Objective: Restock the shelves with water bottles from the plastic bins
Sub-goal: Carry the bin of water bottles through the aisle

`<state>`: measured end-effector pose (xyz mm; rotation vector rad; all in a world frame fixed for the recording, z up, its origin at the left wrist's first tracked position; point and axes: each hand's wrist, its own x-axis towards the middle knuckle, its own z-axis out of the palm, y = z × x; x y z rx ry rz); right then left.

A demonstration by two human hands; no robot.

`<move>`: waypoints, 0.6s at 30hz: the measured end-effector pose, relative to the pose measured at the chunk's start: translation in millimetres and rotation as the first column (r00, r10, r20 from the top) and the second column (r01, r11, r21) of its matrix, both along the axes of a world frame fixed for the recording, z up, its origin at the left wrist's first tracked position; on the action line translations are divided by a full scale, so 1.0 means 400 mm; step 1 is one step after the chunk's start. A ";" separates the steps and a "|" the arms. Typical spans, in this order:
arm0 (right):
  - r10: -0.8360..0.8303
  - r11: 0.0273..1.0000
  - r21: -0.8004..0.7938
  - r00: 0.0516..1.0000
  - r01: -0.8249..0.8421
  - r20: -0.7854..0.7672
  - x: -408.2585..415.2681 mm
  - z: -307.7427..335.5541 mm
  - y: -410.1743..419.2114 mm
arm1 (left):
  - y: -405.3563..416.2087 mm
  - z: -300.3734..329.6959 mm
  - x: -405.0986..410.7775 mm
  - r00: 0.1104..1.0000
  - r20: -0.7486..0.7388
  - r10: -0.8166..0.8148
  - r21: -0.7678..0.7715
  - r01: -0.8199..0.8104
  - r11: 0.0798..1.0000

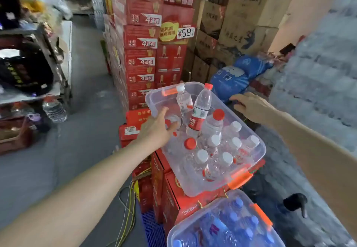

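A clear plastic bin [258, 151] with orange latches sits on stacked red cartons and holds several water bottles with red or white caps. A tall red-capped bottle [201, 107] leans in it beside a white-capped bottle [184, 100]. My left hand [157, 128] reaches over the bin's left rim, fingers extended, touching a bottle lying on its side [173, 121]. Beyond the bin's far right corner my right hand [251, 107] hovers with fingers spread, holding nothing. A second clear bin [173, 233] with blue-capped bottles stands nearer, at the bottom.
A tall stack of red cartons [141, 59] with a ¥58 price tag rises behind the bin. Brown cardboard boxes [241, 20] fill the back right, and shrink-wrapped water packs [318, 84] stand at right. A blue bag [231, 78] lies behind. A cluttered cart [38, 69] stands at left across the grey floor.
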<state>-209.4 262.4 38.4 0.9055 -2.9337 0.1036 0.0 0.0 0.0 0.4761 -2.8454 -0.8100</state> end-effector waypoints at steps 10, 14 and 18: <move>-0.002 0.998 -0.053 0.944 0.021 0.330 -0.072 -0.072 -0.023 | -0.020 -0.076 -0.082 0.991 0.106 0.077 0.196 -0.097 0.976; -0.007 0.989 -0.134 0.909 0.069 0.416 -0.067 -0.076 -0.032 | -0.012 -0.079 -0.071 0.994 0.011 0.111 0.355 -0.108 0.929; 0.004 0.973 -0.217 0.933 0.079 0.361 -0.020 -0.064 -0.047 | -0.019 -0.080 -0.034 0.984 -0.027 0.173 0.509 -0.136 0.850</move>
